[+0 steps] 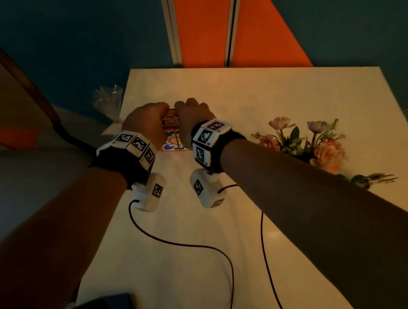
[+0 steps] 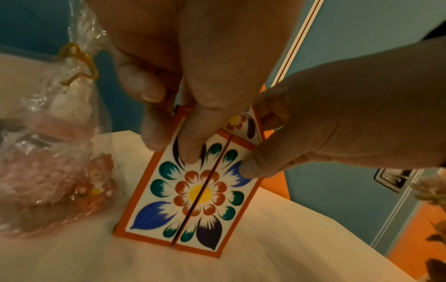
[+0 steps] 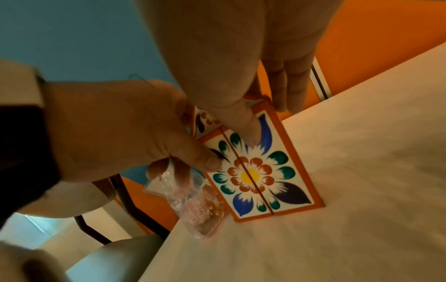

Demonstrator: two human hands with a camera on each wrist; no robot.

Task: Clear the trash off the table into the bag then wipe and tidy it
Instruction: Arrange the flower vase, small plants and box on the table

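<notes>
Both forearms reach forward over the white table (image 1: pixel 277 240), each wrist strapped with a marker-covered band and a trailing black cable. Near the table's far left edge, the left hand (image 1: pixel 148 119) and right hand (image 1: pixel 192 117) grasp a painted floral holder (image 2: pixel 193 190), an orange-bordered piece standing upright on the table, thumbs pressed on its front panels and fingers behind. Just left of it, at the table edge, lies a clear plastic bag (image 2: pixel 53 152) tied with a yellow band. A bunch of artificial flowers (image 1: pixel 312 144) rests to the right.
</notes>
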